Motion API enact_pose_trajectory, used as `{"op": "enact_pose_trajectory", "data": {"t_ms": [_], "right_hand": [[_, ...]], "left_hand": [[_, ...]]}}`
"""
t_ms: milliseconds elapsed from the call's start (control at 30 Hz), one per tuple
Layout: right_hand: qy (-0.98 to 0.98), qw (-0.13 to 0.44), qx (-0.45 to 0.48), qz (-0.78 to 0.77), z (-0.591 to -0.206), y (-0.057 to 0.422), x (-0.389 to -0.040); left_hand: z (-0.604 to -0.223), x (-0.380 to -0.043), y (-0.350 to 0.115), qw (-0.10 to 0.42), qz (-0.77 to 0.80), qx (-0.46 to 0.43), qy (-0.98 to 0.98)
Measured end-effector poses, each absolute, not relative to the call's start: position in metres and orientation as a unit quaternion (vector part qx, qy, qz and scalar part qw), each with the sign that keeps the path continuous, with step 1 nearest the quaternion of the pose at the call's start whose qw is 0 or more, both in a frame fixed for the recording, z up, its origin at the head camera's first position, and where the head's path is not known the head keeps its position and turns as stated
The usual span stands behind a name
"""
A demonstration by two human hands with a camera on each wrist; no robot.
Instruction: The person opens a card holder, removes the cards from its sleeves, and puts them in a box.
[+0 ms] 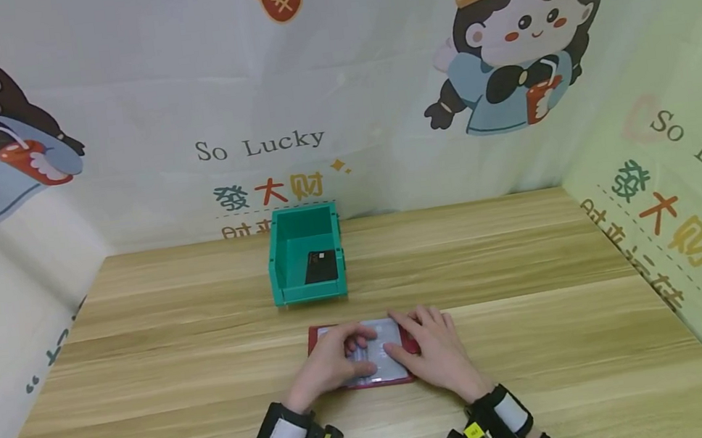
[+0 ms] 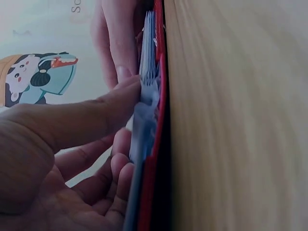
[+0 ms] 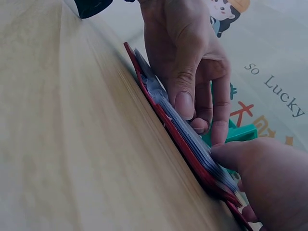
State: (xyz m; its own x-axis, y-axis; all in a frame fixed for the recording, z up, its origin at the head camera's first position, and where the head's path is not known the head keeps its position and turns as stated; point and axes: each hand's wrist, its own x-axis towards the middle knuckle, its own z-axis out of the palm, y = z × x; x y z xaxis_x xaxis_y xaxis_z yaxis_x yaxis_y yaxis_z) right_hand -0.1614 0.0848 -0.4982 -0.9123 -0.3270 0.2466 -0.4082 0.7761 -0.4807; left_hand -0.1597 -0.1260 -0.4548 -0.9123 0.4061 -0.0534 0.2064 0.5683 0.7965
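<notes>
A red card holder (image 1: pixel 310 339) lies spread on the table with a stack of clear plastic sleeves (image 1: pixel 389 357) inside. My left hand (image 1: pixel 334 363) is over its left half, fingers loosely bent and thumb at the sleeves; in the left wrist view the thumb meets the sleeve edges (image 2: pixel 148 53). On the right half rests my right hand (image 1: pixel 434 350), with its thumb on the sleeves and its fingers stretched toward the far edge. From the right wrist view, the red cover (image 3: pixel 185 147) lies beneath the layered sleeves, with both hands touching the stack.
Behind the card holder stands a green plastic bin (image 1: pixel 310 293), a black card (image 1: pixel 320 266) lying in it. The wooden table (image 1: pixel 177 357) ends at printed cloth walls (image 1: pixel 369 100) at the back and both sides.
</notes>
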Motion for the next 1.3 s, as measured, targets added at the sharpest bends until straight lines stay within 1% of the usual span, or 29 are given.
{"op": "enact_pose_trajectory", "data": {"t_ms": [300,667,933,1100,1300], "right_hand": [[-0.937,0.065,0.188,0.288,-0.494,0.089,-0.167],[-0.929,0.045,0.177,0.323,-0.491,0.096,-0.171],[-0.92,0.063,0.169,0.348,-0.495,0.098,-0.172],[-0.911,0.088,0.165,0.368,-0.497,0.097,-0.171],[-0.89,0.112,0.158,0.412,-0.498,0.096,-0.17]], "left_hand": [[-0.458,-0.161,-0.118,0.098,0.438,0.15,0.881],[-0.461,-0.161,-0.112,0.082,0.444,0.155,0.879],[-0.464,-0.163,-0.111,0.084,0.457,0.154,0.872],[-0.465,-0.164,-0.111,0.087,0.474,0.138,0.865],[-0.466,-0.164,-0.111,0.072,0.491,0.132,0.858]]}}
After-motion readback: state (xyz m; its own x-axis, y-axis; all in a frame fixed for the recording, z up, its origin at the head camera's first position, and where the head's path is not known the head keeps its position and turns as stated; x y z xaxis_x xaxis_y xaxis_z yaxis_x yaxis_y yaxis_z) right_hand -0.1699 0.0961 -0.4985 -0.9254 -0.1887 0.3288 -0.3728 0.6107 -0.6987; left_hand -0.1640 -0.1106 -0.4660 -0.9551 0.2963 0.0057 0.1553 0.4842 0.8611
